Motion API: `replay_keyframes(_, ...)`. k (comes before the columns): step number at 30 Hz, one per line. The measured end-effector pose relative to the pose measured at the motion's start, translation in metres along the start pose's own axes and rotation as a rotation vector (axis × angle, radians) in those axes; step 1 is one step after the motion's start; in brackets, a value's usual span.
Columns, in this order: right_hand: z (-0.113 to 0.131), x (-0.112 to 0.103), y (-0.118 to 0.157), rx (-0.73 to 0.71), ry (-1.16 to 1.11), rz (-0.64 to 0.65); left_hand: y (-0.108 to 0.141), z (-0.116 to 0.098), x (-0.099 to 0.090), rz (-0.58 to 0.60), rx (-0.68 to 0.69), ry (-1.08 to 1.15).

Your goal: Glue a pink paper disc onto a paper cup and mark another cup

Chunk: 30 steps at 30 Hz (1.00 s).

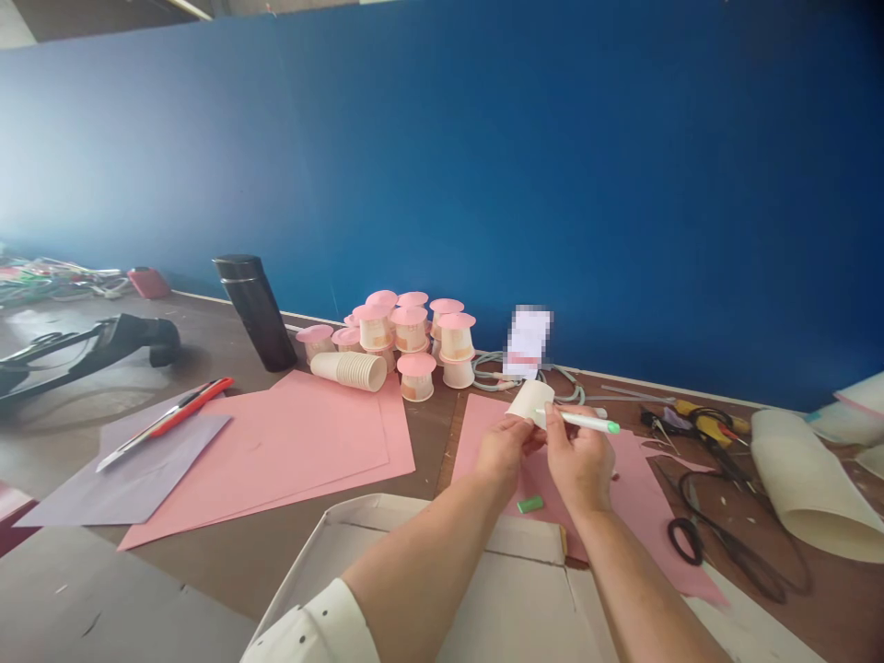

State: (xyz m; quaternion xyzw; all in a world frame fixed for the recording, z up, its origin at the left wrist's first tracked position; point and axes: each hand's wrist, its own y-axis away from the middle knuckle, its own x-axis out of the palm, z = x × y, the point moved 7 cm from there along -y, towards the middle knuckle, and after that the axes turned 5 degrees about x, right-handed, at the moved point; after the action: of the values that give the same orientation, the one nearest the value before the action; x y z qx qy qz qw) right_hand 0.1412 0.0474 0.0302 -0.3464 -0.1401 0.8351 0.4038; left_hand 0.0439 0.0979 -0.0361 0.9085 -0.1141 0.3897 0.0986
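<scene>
My left hand [503, 453] grips a white paper cup [530, 401], which is tilted with its base up and away from me. Between the fingers of my right hand [578, 460] is a white marker [576, 420] with a green end, its tip at the side of the cup. Below the hands a loose green cap [530, 504] lies on a pink paper sheet [476, 433]. Several upturned cups with pink paper discs on top [409, 330] stand stacked against the blue wall. In front of them a nested row of paper cups [349, 369] lies on its side.
A black flask [254, 313] stands at left, near more pink sheets [296, 442] and a red utility knife [186, 408] on purple paper [158, 470]. Cables [732, 516] and a pale cardboard roll [808, 479] lie at right. A white box lid [387, 543] is under my forearms.
</scene>
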Motion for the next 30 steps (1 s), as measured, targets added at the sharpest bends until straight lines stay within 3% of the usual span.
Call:
replay_keyframes(9, -0.002, -0.011, 0.0, 0.177, -0.251, -0.012, -0.002, 0.007, -0.004, -0.02, -0.106, 0.125)
replay_keyframes(13, -0.005, -0.013, -0.001, 0.194, -0.251, 0.0, -0.001, 0.007, -0.005, -0.048, -0.136, 0.142)
replay_keyframes(30, -0.007, -0.003, -0.003, -0.01, -0.094, 0.026, 0.0, 0.003, -0.001, 0.001, -0.079, 0.11)
